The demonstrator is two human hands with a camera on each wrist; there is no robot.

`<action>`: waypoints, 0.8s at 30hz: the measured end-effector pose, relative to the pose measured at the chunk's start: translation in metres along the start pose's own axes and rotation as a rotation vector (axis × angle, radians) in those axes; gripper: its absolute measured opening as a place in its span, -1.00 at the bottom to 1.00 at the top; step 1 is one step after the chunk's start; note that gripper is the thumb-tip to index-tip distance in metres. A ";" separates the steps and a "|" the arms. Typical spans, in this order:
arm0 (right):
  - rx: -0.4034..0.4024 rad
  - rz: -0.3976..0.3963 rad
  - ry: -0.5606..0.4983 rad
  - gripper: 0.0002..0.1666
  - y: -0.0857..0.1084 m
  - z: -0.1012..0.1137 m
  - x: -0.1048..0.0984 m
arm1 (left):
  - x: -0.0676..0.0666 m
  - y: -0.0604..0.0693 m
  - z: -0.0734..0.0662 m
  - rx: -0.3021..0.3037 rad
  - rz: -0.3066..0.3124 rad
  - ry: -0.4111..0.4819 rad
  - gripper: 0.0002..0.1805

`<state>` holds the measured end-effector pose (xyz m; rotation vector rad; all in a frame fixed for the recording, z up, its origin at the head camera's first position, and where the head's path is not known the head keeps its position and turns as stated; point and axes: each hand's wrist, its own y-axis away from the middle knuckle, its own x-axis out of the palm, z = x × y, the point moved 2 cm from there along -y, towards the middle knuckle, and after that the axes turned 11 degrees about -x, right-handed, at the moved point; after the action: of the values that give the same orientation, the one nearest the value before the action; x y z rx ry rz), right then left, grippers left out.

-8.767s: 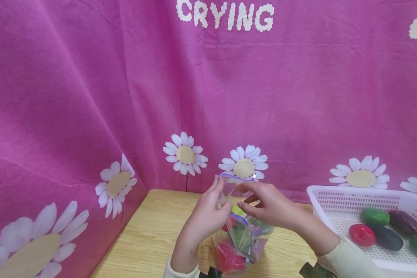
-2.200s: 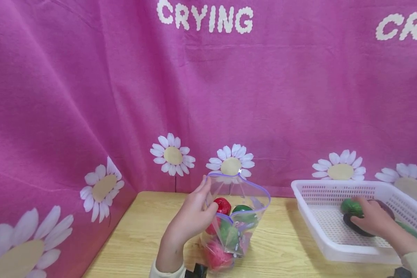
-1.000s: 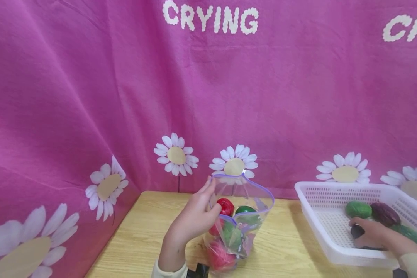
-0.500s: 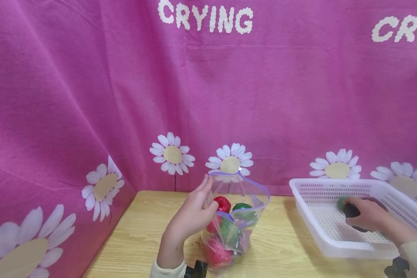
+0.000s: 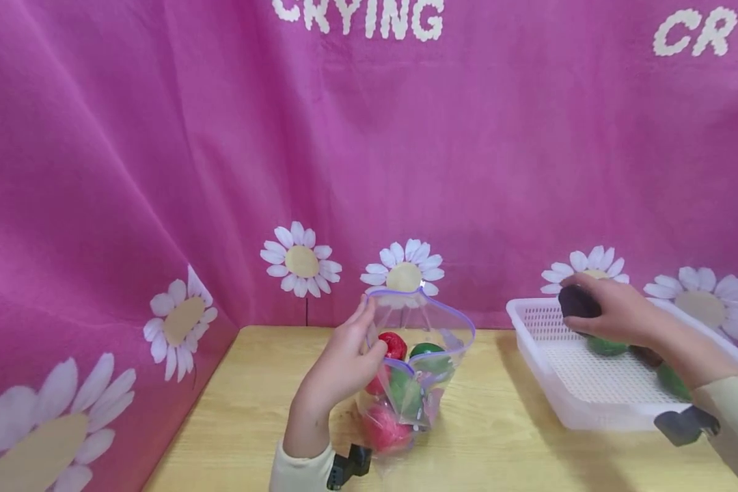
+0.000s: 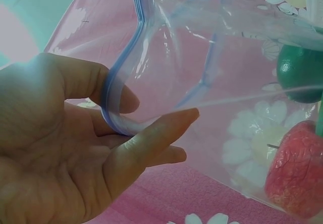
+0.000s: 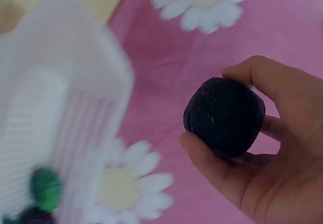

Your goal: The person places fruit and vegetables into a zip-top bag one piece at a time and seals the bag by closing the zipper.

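Observation:
My left hand point(image 5: 344, 362) holds the blue-edged mouth of a clear zip bag point(image 5: 433, 400), which stands on the table with its mouth spread wide. In the left wrist view the bag's rim point(image 6: 113, 82) runs between thumb and fingers. Inside the bag sit a red apple point(image 6: 298, 171) with a stem, a smooth green round item point(image 6: 301, 72) and other red and green pieces. My right hand point(image 5: 627, 311) grips a dark, speckled avocado point(image 7: 222, 118) above the basket's far left part, thumb on one side and fingers on the other.
A white perforated basket point(image 5: 615, 413) stands on the right of the wooden table point(image 5: 252, 389). In it lie a green piece point(image 5: 607, 346), a purple one partly hidden by my arm, and another green piece point(image 5: 673, 380). Pink flowered cloth point(image 5: 498, 171) hangs behind.
My right hand has picked up the avocado and raised it out of the basket, up and to the left. A red piece seen in the basket earliest is gone from there. The left hand keeps its hold.

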<state>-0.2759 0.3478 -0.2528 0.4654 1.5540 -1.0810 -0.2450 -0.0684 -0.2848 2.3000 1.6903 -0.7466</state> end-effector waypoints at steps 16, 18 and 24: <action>-0.268 -0.101 -0.167 -0.34 -0.077 0.133 -0.034 | 0.001 0.000 0.002 -0.015 -0.025 0.020 -0.21; -0.302 -0.086 -0.241 -0.34 -0.084 0.145 -0.027 | 0.001 0.001 0.002 -0.016 -0.027 0.026 -0.22; -0.412 0.001 -0.405 -0.40 -0.105 0.175 -0.005 | 0.001 0.001 0.001 -0.025 -0.047 0.030 -0.22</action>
<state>-0.2578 0.1513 -0.1989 -0.0356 1.3608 -0.7649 -0.2442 -0.0687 -0.2863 2.2730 1.7624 -0.6993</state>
